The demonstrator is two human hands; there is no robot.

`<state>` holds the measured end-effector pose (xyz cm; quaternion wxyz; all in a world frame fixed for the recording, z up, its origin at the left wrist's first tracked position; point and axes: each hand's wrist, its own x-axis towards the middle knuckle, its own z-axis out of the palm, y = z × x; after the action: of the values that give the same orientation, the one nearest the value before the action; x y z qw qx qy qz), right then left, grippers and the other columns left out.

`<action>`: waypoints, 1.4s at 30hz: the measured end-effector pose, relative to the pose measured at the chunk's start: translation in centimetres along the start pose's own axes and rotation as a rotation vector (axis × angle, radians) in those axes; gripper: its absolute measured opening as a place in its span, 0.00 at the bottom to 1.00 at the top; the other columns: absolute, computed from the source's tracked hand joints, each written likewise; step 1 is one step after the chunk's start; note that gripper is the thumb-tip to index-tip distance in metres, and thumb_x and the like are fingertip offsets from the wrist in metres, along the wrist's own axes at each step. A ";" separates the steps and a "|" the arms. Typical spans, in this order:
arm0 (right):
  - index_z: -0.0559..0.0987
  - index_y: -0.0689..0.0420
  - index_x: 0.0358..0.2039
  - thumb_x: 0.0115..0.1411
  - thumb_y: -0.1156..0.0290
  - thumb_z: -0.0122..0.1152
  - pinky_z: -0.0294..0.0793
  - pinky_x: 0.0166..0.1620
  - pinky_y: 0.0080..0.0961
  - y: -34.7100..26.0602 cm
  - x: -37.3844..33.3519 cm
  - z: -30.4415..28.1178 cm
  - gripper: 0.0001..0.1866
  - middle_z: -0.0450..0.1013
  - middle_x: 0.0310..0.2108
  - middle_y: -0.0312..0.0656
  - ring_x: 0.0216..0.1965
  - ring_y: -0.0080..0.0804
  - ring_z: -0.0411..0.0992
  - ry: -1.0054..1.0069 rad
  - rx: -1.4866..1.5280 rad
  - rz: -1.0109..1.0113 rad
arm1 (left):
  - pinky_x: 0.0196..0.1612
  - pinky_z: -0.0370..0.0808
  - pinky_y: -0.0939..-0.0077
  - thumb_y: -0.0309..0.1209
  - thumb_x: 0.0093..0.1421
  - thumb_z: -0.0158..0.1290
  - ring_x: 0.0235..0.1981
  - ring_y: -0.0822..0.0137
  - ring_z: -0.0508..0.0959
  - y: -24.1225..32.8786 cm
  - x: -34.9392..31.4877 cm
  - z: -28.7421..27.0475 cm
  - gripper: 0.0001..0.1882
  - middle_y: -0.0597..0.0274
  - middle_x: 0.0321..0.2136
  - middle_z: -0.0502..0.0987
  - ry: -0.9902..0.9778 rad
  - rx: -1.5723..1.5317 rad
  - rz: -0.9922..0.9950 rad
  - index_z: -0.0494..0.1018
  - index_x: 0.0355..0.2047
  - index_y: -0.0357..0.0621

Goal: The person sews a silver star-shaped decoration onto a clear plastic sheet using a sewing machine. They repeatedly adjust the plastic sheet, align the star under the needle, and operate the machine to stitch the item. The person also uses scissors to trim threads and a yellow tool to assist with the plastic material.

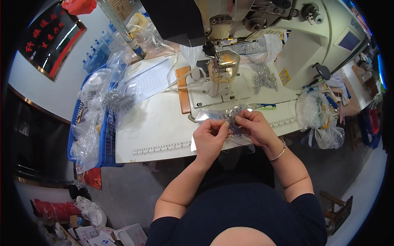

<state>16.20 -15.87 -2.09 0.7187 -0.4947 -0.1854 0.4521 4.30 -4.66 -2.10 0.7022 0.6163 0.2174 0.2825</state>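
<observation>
Both my hands are close together at the front edge of the sewing table, just below the sewing machine's needle area (221,88). Between them is a dark, silvery, sparkling piece of beaded trim (234,119) with clear film around it. My left hand (211,134) pinches its left side between thumb and fingertips. On the other side, the thumb and fingers of my right hand (255,126) close on the trim. A similar silvery beaded bunch (263,78) lies on the machine bed, right of the needle. My fingers cover part of the held piece.
A blue basket (106,141) with plastic bags stands at the table's left, beside a printed sheet (152,78). An orange-brown strip (183,91) borders the machine plate. Blue-green snips (266,106) lie right of my hands. Clear bags (315,112) hang over the right edge.
</observation>
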 end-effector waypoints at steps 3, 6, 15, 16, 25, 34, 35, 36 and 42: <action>0.76 0.59 0.31 0.59 0.71 0.57 0.66 0.30 0.11 0.2 0.2 0.1 0.05 0.70 0.26 0.30 0.26 0.13 0.66 0.009 0.005 -0.011 | 0.28 0.75 0.85 0.20 0.54 0.55 0.23 0.77 0.77 -0.3 0.0 0.2 0.03 0.62 0.22 0.76 0.040 0.009 0.033 0.71 0.28 0.35; 0.76 0.60 0.31 0.59 0.72 0.56 0.66 0.31 0.11 0.2 0.3 0.3 0.05 0.71 0.27 0.31 0.27 0.13 0.66 -0.004 0.004 -0.020 | 0.26 0.71 0.88 0.21 0.53 0.56 0.22 0.81 0.74 -0.7 0.1 0.3 0.04 0.66 0.20 0.75 0.088 0.036 0.075 0.71 0.27 0.36; 0.76 0.62 0.34 0.54 0.76 0.62 0.70 0.36 0.15 0.0 0.3 0.9 0.08 0.73 0.29 0.34 0.31 0.17 0.70 -0.045 -0.167 -0.117 | 0.25 0.68 0.88 0.21 0.52 0.57 0.21 0.83 0.70 -1.2 0.5 0.3 0.05 0.69 0.20 0.74 0.118 0.053 0.103 0.70 0.26 0.38; 0.76 0.63 0.35 0.53 0.76 0.62 0.71 0.37 0.15 0.1 0.4 1.2 0.09 0.74 0.30 0.34 0.31 0.18 0.71 -0.025 -0.137 -0.116 | 0.25 0.68 0.88 0.22 0.52 0.57 0.21 0.83 0.70 -1.2 0.4 0.4 0.05 0.69 0.20 0.74 0.113 0.062 0.113 0.70 0.26 0.38; 0.76 0.64 0.36 0.53 0.77 0.62 0.73 0.39 0.17 0.0 0.1 1.4 0.10 0.75 0.33 0.38 0.33 0.19 0.72 0.033 -0.129 -0.211 | 0.35 0.70 0.83 0.23 0.55 0.55 0.28 0.78 0.72 0.7 1.3 -0.2 0.05 0.65 0.27 0.75 -0.082 -0.100 -0.040 0.72 0.32 0.36; 0.76 0.65 0.36 0.53 0.76 0.63 0.73 0.38 0.17 -0.2 -0.2 1.7 0.11 0.75 0.31 0.38 0.32 0.20 0.73 0.059 -0.166 -0.186 | 0.37 0.71 0.82 0.24 0.56 0.54 0.31 0.77 0.73 0.0 1.8 -1.2 0.07 0.64 0.31 0.75 -0.195 -0.133 -0.113 0.73 0.34 0.34; 0.76 0.65 0.36 0.53 0.76 0.63 0.73 0.38 0.17 -0.2 -0.2 1.7 0.11 0.75 0.31 0.38 0.32 0.20 0.73 0.059 -0.157 -0.196 | 0.39 0.72 0.80 0.23 0.56 0.53 0.33 0.76 0.73 -0.1 1.8 -1.2 0.07 0.63 0.33 0.75 -0.214 -0.203 -0.147 0.73 0.35 0.34; 0.76 0.65 0.35 0.53 0.76 0.63 0.73 0.38 0.17 -0.2 -0.2 1.6 0.10 0.75 0.31 0.37 0.32 0.20 0.72 0.067 -0.158 -0.188 | 0.40 0.72 0.79 0.23 0.56 0.53 0.34 0.75 0.73 -0.1 1.8 -1.2 0.08 0.62 0.34 0.75 -0.243 -0.198 -0.160 0.73 0.36 0.34; 0.70 0.65 0.40 0.53 0.76 0.63 0.72 0.36 0.17 0.1 -0.2 1.5 0.16 0.75 0.29 0.38 0.30 0.19 0.72 0.083 -0.228 -0.200 | 0.44 0.71 0.75 0.22 0.56 0.53 0.38 0.71 0.74 -0.8 2.5 -2.4 0.11 0.59 0.36 0.76 -0.384 -0.196 -0.168 0.72 0.40 0.33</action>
<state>14.91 -15.22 -1.47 0.7063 -0.5705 -0.2538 0.3334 4.70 -1.26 -3.15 0.8081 0.5675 0.1018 0.1203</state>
